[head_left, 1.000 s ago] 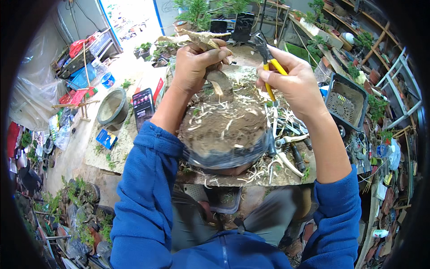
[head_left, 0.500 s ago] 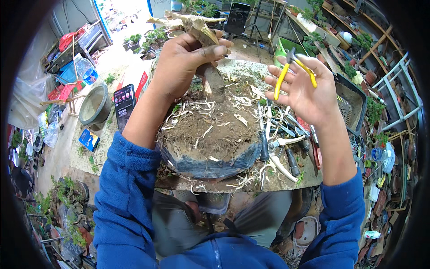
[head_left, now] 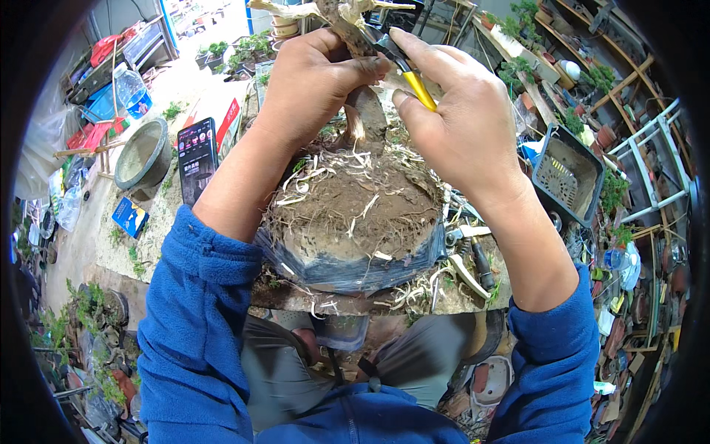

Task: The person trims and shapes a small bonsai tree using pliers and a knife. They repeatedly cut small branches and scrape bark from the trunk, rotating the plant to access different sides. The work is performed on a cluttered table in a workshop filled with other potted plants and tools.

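Observation:
A small tree's bare trunk (head_left: 365, 117) rises from a mound of soil and roots (head_left: 355, 211), whose lower side is wrapped in dark plastic film (head_left: 347, 274). My left hand (head_left: 307, 89) is closed around the upper trunk, just below its pale, stripped branches (head_left: 288, 10). In my right hand (head_left: 470, 122) are yellow-handled pliers (head_left: 419, 89), their dark jaws up against the trunk near the branch stubs. Whether the jaws bite into wood I cannot tell. Pale wood shavings lie over the soil and table. My right hand and forearm partly cover the hand tools beside the mound.
Left of the mound are a phone (head_left: 197, 159), a round grey pot (head_left: 144, 155) and a blue packet (head_left: 130, 216). A plastic bottle (head_left: 132, 92) stands farther back. At the right is a black basket (head_left: 569, 177); a dark-handled tool (head_left: 481, 260) lies near the table's front edge.
My right hand has moved left to the trunk, and its fingers have closed round the pliers, which hung loosely open from it before. My left hand still grips the trunk.

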The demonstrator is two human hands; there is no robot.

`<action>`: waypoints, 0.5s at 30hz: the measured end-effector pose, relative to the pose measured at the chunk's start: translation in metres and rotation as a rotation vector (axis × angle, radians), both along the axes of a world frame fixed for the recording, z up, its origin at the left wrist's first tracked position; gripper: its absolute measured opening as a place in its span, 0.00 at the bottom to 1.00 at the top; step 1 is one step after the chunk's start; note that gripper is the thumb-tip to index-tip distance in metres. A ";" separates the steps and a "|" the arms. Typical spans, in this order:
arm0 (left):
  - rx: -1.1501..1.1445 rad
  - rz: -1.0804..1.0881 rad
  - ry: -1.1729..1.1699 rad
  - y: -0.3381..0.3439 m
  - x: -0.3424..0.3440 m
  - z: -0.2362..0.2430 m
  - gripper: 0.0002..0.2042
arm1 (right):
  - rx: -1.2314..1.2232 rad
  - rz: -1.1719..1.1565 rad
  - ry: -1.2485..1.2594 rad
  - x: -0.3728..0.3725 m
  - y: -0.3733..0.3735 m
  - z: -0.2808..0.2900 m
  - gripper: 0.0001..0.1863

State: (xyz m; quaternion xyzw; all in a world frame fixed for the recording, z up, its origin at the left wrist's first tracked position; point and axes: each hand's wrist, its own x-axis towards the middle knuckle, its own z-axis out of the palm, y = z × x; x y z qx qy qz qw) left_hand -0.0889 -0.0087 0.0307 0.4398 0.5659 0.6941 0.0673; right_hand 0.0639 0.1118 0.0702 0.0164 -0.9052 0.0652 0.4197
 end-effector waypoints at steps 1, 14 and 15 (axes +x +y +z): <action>-0.008 0.011 0.005 0.000 0.000 0.000 0.11 | -0.003 -0.005 -0.008 -0.001 -0.001 0.001 0.24; 0.030 0.016 -0.073 -0.001 0.008 0.002 0.09 | 0.075 -0.003 0.052 -0.009 -0.002 -0.001 0.27; 0.021 0.024 -0.084 -0.001 0.008 0.002 0.09 | 0.073 0.001 0.049 -0.010 -0.002 0.000 0.26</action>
